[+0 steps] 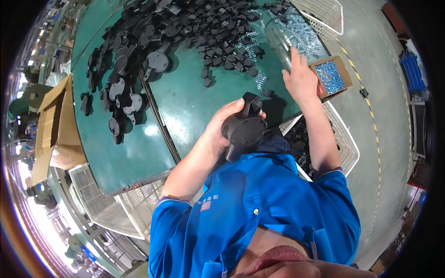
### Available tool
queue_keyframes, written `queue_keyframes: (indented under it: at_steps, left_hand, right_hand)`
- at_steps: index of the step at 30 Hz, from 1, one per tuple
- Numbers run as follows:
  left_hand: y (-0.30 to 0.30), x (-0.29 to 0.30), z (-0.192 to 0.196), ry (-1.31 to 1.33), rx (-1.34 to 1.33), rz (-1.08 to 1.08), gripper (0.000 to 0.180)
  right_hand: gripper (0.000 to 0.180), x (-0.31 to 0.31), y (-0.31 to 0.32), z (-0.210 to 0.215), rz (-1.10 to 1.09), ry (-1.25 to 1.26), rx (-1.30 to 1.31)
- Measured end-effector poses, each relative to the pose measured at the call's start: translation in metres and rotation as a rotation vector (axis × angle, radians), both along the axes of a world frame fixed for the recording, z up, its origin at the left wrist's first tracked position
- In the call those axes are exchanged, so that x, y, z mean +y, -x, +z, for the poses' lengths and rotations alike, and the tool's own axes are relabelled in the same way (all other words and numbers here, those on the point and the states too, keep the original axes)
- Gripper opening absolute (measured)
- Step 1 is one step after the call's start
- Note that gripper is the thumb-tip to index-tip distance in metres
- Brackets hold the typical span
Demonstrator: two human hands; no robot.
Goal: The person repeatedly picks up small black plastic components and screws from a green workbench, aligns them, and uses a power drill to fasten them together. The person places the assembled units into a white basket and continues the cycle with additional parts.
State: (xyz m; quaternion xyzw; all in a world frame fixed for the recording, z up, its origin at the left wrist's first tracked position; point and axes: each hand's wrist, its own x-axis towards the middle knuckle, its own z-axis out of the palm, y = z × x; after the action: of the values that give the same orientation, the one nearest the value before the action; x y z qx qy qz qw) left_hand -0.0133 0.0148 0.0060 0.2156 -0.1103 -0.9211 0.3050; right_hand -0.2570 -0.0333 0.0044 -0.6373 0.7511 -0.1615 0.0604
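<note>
Two hands busy: left hand (222, 127) grips a black housing (244, 132); right hand (300, 78), at one o'clock, holds a blurred tool (280, 44), which might scatter springs (301, 37)

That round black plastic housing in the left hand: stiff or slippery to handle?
The black housing looks like rigid moulded plastic, so probably stiff and light. Its smooth, slightly shiny dome may slip; the left hand wraps around it. Its protruding neck likely stops rolling.

Green table (185, 106), black plastic parts (153, 37), metal springs (296, 32)
</note>
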Motion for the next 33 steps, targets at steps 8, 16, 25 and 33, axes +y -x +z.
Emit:
queue_keyframes:
  at_steps: [8, 16, 25, 33]
  left_hand:
    - [0.03, 0.01, -0.011, -0.182, 0.176, -0.101, 0.045]
    - [0.102, 0.036, -0.016, -0.134, 0.012, -0.292, 0.044]
    - [0.107, 0.038, -0.037, 0.467, -0.304, -0.551, 0.047]
    - [0.099, 0.054, -0.011, 0.771, -0.283, -0.648, 0.042]
  right_hand:
    - [0.044, 0.058, 0.008, 0.02, 0.589, 0.085, -0.781]
    - [0.038, 0.117, 0.058, 0.013, 0.337, -0.19, -1.228]
    - [0.042, 0.2, 0.209, -0.023, 0.195, -0.585, -0.235]
    - [0.049, 0.162, 0.109, 0.028, 0.285, -0.099, -1.125]
